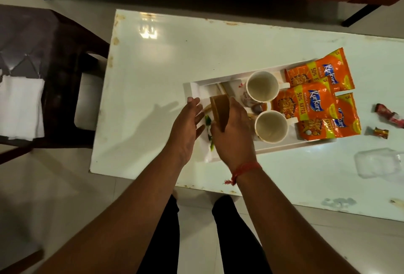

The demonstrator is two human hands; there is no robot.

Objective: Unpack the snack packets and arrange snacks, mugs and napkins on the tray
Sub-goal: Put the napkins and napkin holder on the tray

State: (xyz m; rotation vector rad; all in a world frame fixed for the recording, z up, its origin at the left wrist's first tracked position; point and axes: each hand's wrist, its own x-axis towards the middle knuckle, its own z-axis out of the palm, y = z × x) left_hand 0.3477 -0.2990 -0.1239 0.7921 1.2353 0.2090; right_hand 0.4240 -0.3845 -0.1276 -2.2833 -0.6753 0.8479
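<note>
I had the brown snack slab (219, 113) gripped in my right hand (232, 135) over the tray (197, 86), left hand (185, 127) open beside it. Probably setting it down next, mugs (262, 85) just right.

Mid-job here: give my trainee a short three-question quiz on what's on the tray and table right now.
1. True or false: both mugs on the tray stand upright and look empty.
2. How many orange Kurkure packets show?
3. What does the right hand hold: A) a brown flat slab, B) a mug, C) a napkin?

Key: 1 true; 2 three; 3 A. The left hand is open beside it; white napkins lie on the chair.
</note>
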